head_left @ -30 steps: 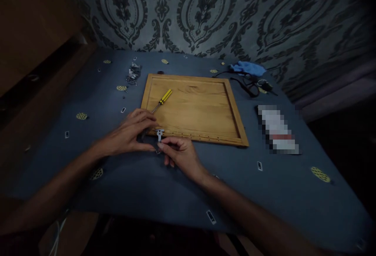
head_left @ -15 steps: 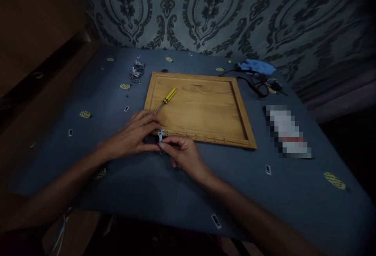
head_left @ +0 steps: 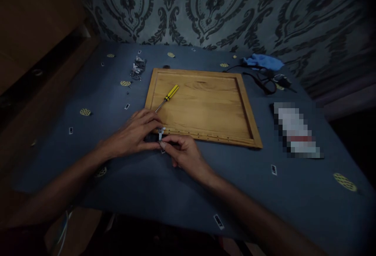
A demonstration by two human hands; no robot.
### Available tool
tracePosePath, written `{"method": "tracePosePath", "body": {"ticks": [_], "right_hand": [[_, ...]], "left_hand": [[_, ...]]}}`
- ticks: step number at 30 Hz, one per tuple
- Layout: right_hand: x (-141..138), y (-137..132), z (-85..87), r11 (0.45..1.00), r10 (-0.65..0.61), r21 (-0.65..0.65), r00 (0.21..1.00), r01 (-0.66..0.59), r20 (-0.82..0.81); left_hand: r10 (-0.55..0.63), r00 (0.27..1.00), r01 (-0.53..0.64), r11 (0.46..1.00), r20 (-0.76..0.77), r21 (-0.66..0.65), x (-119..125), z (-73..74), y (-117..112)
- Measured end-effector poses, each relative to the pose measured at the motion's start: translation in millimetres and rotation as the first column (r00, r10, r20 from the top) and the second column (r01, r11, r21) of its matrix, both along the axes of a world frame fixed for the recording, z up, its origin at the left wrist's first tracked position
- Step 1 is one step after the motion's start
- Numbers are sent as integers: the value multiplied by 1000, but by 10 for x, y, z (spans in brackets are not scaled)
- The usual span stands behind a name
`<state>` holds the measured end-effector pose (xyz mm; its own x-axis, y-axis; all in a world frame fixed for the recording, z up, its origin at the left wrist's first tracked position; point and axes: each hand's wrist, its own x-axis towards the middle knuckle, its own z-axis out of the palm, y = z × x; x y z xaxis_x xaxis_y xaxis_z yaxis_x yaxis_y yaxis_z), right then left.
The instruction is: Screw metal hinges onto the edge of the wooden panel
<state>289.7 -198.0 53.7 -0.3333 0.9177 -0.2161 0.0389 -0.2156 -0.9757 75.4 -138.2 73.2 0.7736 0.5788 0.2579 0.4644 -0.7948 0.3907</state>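
Note:
A shallow wooden panel point(head_left: 202, 107) with a raised rim lies on the table, small dark holes along its near edge. At the near left part of that edge is a small silvery metal bracket point(head_left: 160, 133). My right hand point(head_left: 185, 153) pinches its lower end between thumb and forefinger. My left hand point(head_left: 139, 132) curves around the panel's near left corner, its forefinger at the top of the bracket and its thumb at the bottom. A yellow-handled screwdriver point(head_left: 171, 92) rests on the panel, its tip by my left fingers.
Several metal fittings point(head_left: 138, 68) are heaped at the back left of the blue patterned cloth point(head_left: 188, 197). To the right lie a blue rag point(head_left: 263, 61), dark-framed glasses point(head_left: 266, 85), keys point(head_left: 283, 80) and a blurred-out packet point(head_left: 296, 130). A patterned wall stands behind.
The view has shifted slightly, so the panel and the things on the right appear a little farther right. Both hands keep nearly the same hold on the bracket.

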Motion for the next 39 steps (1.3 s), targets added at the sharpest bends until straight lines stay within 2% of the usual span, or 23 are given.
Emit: {"method": "tracePosePath", "body": {"ticks": [7, 9, 10, 11, 12, 14, 16, 19, 25, 33, 39], "right_hand": [[7, -46, -5, 1000, 11, 23, 997, -13, 77], [46, -54, -5, 994, 34, 101, 993, -45, 112], [73, -53, -5, 980, 29, 190, 989, -57, 146], [105, -49, -4, 949, 3, 310, 982, -63, 191], [138, -40, -4, 891, -49, 450, 969, -67, 241], [202, -18, -6, 721, -187, 687, 929, -91, 319], [250, 4, -14, 588, -298, 797, 880, -137, 371], [281, 20, -50, 497, -371, 841, 824, -213, 428], [276, 10, -124, 438, -358, 852, 814, -286, 457], [284, -9, -147, 423, -318, 797, 752, -432, 577], [273, -26, -149, 397, -337, 780, 714, -483, 613]], "left_hand": [[7, 1000, -7, 1000, 8, 10, 6, -11, -10], [8, 1000, -8, 1000, -3, 3, 6, -9, -13], [10, 1000, -10, 1000, -5, 3, 5, -7, -13], [10, 1000, -10, 1000, -7, 6, 4, -5, -13], [11, 1000, -11, 1000, -7, 11, 4, -2, -13], [12, 1000, -12, 1000, -11, 17, 4, 3, -13], [11, 1000, -10, 1000, -22, 10, 5, 10, -17], [21, 999, -21, 1000, -34, -8, 6, 24, -28], [26, 1000, -26, 1000, -12, -16, -1, 23, -40], [28, 999, -28, 1000, -15, 3, 6, 19, -42], [42, 999, -42, 999, -32, -26, 26, 75, -61]]}}
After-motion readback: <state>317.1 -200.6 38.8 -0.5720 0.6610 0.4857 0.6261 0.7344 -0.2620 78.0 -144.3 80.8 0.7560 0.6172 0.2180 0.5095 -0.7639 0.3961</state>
